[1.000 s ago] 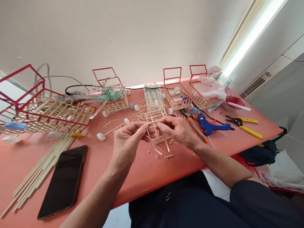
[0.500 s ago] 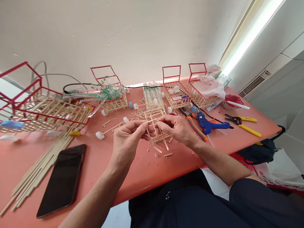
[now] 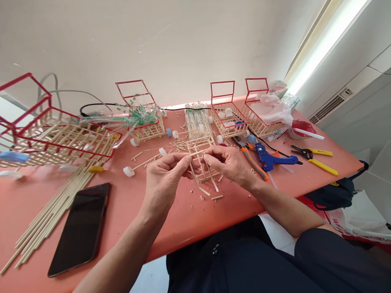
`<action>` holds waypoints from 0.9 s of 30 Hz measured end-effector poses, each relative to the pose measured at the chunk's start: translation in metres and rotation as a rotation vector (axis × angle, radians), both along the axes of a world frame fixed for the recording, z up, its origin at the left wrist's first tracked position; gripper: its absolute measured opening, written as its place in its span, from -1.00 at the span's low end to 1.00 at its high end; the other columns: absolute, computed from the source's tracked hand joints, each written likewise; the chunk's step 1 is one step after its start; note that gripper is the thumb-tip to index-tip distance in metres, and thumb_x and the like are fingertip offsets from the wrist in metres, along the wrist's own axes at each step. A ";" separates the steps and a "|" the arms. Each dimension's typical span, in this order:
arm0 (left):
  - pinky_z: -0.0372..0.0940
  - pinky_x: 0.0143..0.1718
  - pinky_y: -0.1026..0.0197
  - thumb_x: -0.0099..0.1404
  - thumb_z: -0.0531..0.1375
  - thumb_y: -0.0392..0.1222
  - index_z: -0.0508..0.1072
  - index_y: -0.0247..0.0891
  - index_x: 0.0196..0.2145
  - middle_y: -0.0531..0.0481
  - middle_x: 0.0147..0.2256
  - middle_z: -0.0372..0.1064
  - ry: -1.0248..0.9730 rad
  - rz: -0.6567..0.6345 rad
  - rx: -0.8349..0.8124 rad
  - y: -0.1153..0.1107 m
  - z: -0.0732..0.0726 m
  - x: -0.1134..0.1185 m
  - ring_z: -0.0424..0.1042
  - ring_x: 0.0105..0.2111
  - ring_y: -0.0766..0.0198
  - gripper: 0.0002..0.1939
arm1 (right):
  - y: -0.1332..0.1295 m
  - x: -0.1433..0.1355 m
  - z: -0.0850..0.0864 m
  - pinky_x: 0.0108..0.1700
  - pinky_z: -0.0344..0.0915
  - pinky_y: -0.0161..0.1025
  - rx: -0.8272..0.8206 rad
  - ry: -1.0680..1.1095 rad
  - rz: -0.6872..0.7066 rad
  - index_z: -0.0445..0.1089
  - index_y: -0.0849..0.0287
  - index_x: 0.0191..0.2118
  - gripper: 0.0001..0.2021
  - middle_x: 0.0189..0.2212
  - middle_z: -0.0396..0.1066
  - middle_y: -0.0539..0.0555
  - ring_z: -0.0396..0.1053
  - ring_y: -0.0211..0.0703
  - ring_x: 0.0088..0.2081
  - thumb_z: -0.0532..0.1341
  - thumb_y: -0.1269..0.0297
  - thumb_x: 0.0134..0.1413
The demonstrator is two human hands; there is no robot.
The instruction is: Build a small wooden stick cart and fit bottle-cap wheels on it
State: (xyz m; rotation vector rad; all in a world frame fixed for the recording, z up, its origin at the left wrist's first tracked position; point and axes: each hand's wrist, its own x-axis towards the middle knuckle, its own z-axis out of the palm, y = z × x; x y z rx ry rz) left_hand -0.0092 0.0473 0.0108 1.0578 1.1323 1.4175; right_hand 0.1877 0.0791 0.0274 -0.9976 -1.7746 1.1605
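Note:
My left hand [image 3: 166, 173] pinches the left end of a short thin wooden stick [image 3: 196, 153]. At the stick's right end, the fingertips of my right hand [image 3: 224, 165] are pressed together on it. The stick is held level above a small frame of glued wooden sticks [image 3: 204, 178], which lies on the orange-red table and is partly hidden by my fingers. A loose stick piece [image 3: 217, 197] and crumbs lie in front of the frame.
Stick carts with red rims stand at the left [image 3: 70, 140] and back [image 3: 229, 118]. A phone [image 3: 81, 230] and long sticks [image 3: 50, 215] lie at the left. Right of my hands are orange-handled pliers [image 3: 255, 165], a blue glue gun [image 3: 269, 158] and a yellow-handled tool [image 3: 320, 158].
The camera view has shifted slightly. Both hands keep nearly the same pose on the short stick.

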 end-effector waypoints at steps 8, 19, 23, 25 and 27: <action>0.50 -0.44 0.25 0.31 0.48 -0.06 0.70 -0.27 -0.31 -0.12 -0.35 0.71 0.008 -0.003 0.003 0.000 0.002 0.001 0.66 -0.44 0.20 -0.79 | 0.000 0.001 0.002 -0.34 0.16 -0.29 -0.028 0.003 0.024 0.49 0.18 -0.31 -0.75 -0.43 0.37 -0.04 0.24 -0.29 -0.40 0.23 0.15 0.35; 0.50 -0.44 0.23 0.29 0.47 -0.04 0.69 -0.27 -0.33 -0.12 -0.37 0.71 0.030 -0.005 -0.004 0.001 0.002 0.001 0.66 -0.44 0.18 -0.78 | 0.001 0.001 0.001 -0.32 0.18 -0.29 -0.024 -0.003 0.034 0.48 0.17 -0.31 -0.76 -0.42 0.40 -0.04 0.25 -0.29 -0.39 0.23 0.16 0.35; 0.49 -0.44 0.25 0.30 0.47 -0.06 0.69 -0.26 -0.33 -0.10 -0.36 0.71 0.030 -0.011 -0.003 0.000 0.002 0.000 0.66 -0.44 0.20 -0.80 | 0.002 0.001 0.002 -0.31 0.18 -0.29 -0.024 0.002 0.039 0.46 0.16 -0.33 -0.76 -0.42 0.37 -0.05 0.25 -0.29 -0.38 0.23 0.15 0.35; 0.50 -0.44 0.25 0.30 0.47 -0.06 0.69 -0.25 -0.32 -0.10 -0.35 0.71 0.029 -0.012 -0.007 -0.001 0.002 0.000 0.66 -0.44 0.21 -0.81 | 0.002 0.001 0.003 -0.32 0.17 -0.28 -0.030 -0.005 0.038 0.46 0.16 -0.33 -0.75 -0.42 0.36 -0.05 0.23 -0.29 -0.40 0.24 0.14 0.36; 0.50 -0.44 0.24 0.30 0.47 -0.06 0.69 -0.25 -0.32 -0.11 -0.35 0.71 0.031 -0.008 -0.010 0.000 0.003 0.000 0.66 -0.44 0.20 -0.80 | 0.001 0.001 0.003 -0.32 0.17 -0.28 -0.037 -0.017 0.036 0.46 0.16 -0.33 -0.74 -0.42 0.37 -0.05 0.24 -0.29 -0.39 0.23 0.13 0.36</action>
